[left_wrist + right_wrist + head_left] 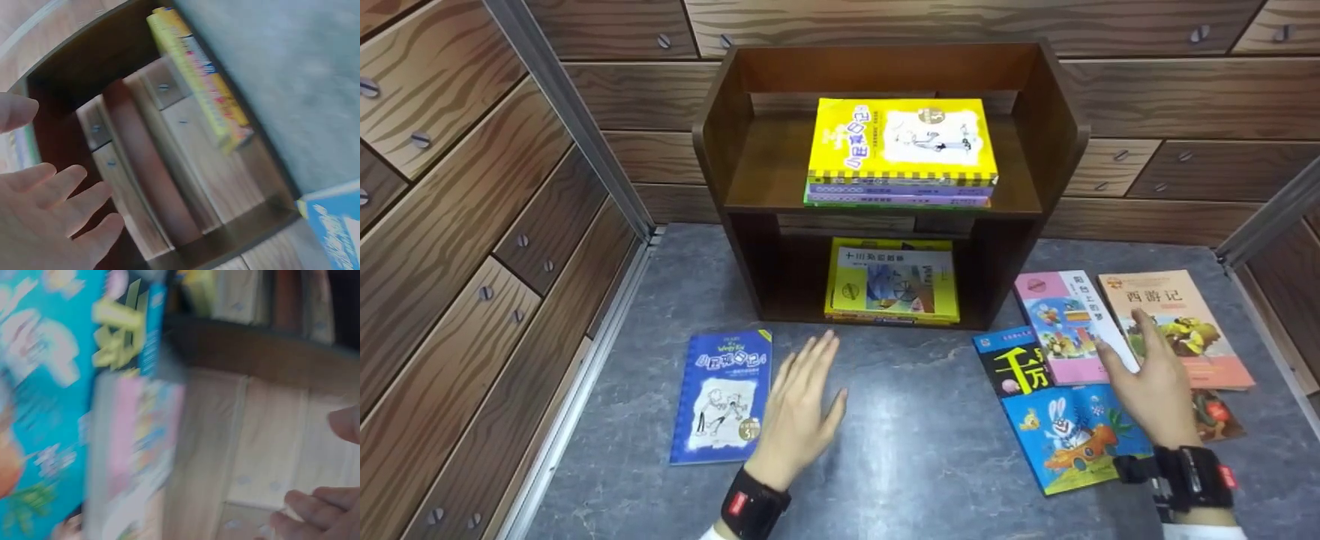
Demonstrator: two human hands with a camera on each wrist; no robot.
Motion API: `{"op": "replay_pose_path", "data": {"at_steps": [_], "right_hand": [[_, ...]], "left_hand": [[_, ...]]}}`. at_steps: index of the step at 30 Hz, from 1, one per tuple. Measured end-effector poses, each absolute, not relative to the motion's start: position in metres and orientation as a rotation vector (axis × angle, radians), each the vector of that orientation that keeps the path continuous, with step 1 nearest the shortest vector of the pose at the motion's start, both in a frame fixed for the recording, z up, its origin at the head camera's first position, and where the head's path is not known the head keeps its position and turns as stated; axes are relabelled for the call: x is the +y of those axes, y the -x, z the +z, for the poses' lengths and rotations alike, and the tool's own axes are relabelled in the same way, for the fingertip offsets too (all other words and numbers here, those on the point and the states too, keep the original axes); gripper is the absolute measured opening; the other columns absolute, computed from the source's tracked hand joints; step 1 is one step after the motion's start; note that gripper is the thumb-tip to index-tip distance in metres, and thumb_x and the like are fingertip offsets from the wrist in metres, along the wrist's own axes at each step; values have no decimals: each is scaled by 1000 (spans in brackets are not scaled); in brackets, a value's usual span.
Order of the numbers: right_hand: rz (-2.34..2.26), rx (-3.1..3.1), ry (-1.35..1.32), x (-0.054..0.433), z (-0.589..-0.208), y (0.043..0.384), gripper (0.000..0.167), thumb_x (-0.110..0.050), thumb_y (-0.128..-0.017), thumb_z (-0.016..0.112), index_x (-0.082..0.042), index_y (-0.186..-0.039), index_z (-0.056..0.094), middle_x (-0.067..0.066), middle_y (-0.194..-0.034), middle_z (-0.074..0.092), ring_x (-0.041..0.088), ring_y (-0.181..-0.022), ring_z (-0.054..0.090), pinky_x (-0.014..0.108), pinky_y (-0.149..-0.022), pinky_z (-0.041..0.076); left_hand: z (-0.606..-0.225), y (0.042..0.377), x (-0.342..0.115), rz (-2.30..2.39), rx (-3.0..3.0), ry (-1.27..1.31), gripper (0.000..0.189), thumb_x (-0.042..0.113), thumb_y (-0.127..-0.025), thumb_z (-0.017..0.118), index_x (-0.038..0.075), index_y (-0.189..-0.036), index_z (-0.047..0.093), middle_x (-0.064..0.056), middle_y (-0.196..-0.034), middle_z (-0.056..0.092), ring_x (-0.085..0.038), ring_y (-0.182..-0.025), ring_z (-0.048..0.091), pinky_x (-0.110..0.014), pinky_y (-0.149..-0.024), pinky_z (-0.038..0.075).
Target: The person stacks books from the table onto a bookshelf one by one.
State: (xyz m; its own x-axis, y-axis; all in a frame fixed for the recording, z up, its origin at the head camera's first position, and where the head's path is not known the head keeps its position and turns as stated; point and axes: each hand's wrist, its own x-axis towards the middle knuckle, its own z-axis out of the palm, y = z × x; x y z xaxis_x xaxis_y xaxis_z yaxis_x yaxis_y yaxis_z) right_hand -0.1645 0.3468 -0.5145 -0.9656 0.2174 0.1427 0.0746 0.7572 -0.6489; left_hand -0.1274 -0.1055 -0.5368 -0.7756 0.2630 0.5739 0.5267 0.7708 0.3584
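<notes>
My left hand (pixel 802 401), fingers extended and holding nothing, hovers beside a blue comic diary book (pixel 722 405) on the grey table. In the left wrist view its spread fingers (pixel 62 191) show in front of the shelf. Over on the right, my right hand (pixel 1155 382) has its thumb apart from its fingers and grips nothing. It overlaps a pink-and-white book (pixel 1065 330) and an orange book (pixel 1192 322) in the head view. Below these lie a blue rabbit-cover book (pixel 1072 442), a black-covered book with yellow lettering (pixel 1016 364) and a partly hidden dark book (pixel 1219 416).
A dark brown two-level shelf (pixel 885 214) stands at the back middle. Its upper level bears a stack of books topped by a yellow one (pixel 900 142); the lower holds another stack, topped by a book with a grey-and-yellow cover (pixel 892 281). Wood-patterned walls (pixel 1185 97) enclose the table.
</notes>
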Motion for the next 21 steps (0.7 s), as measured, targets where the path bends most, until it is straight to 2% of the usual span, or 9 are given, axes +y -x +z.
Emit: {"op": "replay_pose_path", "data": {"at_steps": [3,6,11,14,18,21], "right_hand": [[946,-2866,351,364,-532,173,84,-39,-105,57,5,-163,15,43,-158,25,67,-138,30,80,-108,27],[877,-2912,420,377,-551,180,86,-41,-104,58,13,-158,20,48,-151,28,67,-134,32,78,-108,29],[789,-2975,463,387,-574,186,86,-47,-102,59,17,-151,29,53,-141,30,69,-126,35,78,-103,33],[792,-3040,503,388,-579,190,98,-60,-100,55,17,-153,26,54,-144,24,70,-127,32,80,-103,33],[790,-3119,608,384,-578,199,120,-80,-93,47,17,-156,15,53,-151,15,71,-133,24,81,-106,27],[742,-3153,649,381,-576,206,130,-87,-87,47,19,-155,15,55,-148,17,71,-131,26,80,-106,29]], "left_hand": [[-549,121,-106,-601,-2511,567,72,27,-90,78,1,-151,49,-15,-158,47,-38,-140,50,-59,-117,37],[-559,115,-103,-518,-2562,563,71,36,-92,74,4,-151,50,-15,-158,48,-37,-141,50,-60,-116,37],[-571,106,-96,-466,-2632,580,72,46,-95,68,8,-153,48,-13,-160,46,-35,-143,48,-60,-117,37],[-576,102,-92,-485,-2660,586,72,47,-96,66,9,-154,47,-12,-161,45,-35,-144,47,-60,-116,37],[-580,98,-89,-541,-2687,596,70,44,-97,66,9,-154,47,-11,-161,45,-35,-144,47,-61,-115,39],[-582,95,-86,-582,-2695,608,69,42,-97,67,8,-154,47,-12,-160,46,-36,-143,48,-62,-113,40]]}}
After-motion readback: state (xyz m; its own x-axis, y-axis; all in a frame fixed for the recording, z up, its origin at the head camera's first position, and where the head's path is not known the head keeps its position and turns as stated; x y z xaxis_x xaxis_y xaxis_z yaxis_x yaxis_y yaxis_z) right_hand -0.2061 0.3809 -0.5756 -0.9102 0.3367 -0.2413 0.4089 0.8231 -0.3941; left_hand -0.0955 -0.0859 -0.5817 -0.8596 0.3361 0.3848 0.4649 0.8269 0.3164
